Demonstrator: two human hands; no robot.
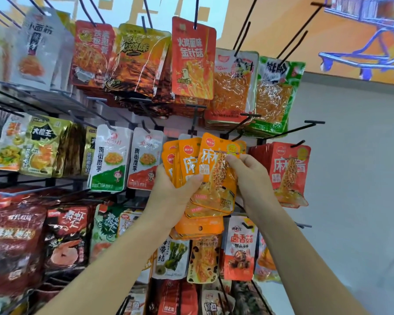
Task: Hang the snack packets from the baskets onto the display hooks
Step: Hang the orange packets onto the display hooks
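- I see the right hand (pixel 248 176) with its fingertips pinching the front orange packet (pixel 216 178) near its top.
- Left hand (pixel 168 192) is curled round a fanned stack of orange packets (pixel 187 160), thumb across the front.
- Both are held up at the rack's middle row, near a black hook (pixel 239 126); red packets (pixel 287 171) hang just right.
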